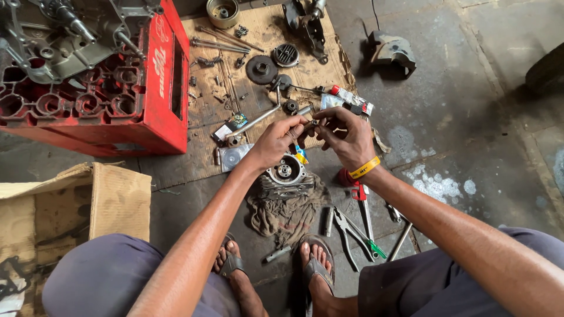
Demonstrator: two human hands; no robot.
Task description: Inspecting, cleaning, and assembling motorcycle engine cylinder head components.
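— What were the hands doing?

— The left hand [276, 141] and right hand [346, 136] met above the floor, both pinched shut on one small metal part [309, 124] held between their fingertips. A yellow band [365, 168] sat on the right wrist.

— And the surface under them?

— A stained concrete floor [458, 100], with pale paint spots to the right of the right hand. Beyond the hands lay a sheet of cardboard [258, 94] strewn with bolts, springs, a dark disc [261, 69] and a long rod [254, 122].

— What lay right below?

— A finned cylinder [286, 174] on a dirty rag [285, 211], just under the left hand, between the hands and the sandalled feet.

— Anything else close by?

— Pliers [352, 232] with green tips and a red-handled tool [361, 196] lay under the right forearm. A tube [351, 98] lay just past the right hand. Far left of the left hand stood a red crate [158, 88] carrying an engine case [59, 35], and nearer the person's left knee an open carton [111, 202].

— Did anything block the hands?

— No, though they hid part of the cardboard's near edge.
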